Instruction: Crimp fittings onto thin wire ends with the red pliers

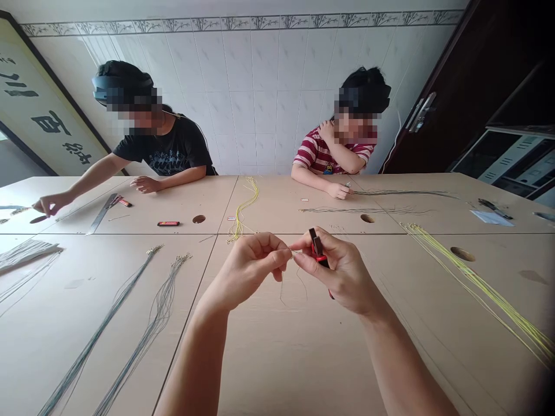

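Observation:
Both hands are raised over the middle of the table, fingertips almost touching. My left hand (255, 263) pinches a thin wire (282, 289) between thumb and forefinger; its loose ends hang below. My right hand (340, 271) has thumb and forefinger closed at the same wire, and its palm holds small pliers (319, 249) with red and black handles, the dark jaws pointing up. The exact spot between the fingertips is too small to make out.
Grey wire bundles (113, 309) (158, 315) lie left, yellow bundles (477, 280) (248, 205) right and behind. Across the table (277, 358) sit two people, one in black (182, 144), one in stripes (310, 151). A red-black battery-like stick (168, 223) and round holes (462, 253) are nearby.

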### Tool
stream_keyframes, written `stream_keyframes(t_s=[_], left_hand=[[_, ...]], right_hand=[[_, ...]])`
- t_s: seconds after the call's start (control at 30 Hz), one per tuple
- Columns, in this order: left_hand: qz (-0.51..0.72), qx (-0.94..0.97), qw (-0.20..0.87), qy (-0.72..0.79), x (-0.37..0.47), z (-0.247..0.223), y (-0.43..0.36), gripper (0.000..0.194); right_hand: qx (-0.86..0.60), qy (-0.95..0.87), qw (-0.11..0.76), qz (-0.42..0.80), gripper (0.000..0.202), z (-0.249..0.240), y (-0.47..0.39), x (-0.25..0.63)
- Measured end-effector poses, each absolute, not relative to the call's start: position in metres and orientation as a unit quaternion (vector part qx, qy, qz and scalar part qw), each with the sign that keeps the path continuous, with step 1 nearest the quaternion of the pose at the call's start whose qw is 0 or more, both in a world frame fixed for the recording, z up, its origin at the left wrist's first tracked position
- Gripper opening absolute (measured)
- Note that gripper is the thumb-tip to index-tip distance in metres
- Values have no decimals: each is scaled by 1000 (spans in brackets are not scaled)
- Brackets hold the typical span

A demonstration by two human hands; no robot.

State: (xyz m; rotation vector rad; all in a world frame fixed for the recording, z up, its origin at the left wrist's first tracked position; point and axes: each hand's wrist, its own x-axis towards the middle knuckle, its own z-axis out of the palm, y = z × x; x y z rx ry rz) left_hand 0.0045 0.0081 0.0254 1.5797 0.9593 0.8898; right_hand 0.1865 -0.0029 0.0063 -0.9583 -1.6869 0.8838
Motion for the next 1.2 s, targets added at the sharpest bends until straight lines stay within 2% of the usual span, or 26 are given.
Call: stream_keyframes(t_s=[0.4,0.7,1.2], left_hand=[[383,653,519,396,6,25,9,17],[363,672,513,391,4,25,9,16],[348,671,539,372,7,28,8,11]], right_hand=[[-427,-700,486,304,12,3,-4,185],[-429,-674,436,415,14,6,-4,191],[-413,-669,423,451,19,8,-3,190]])
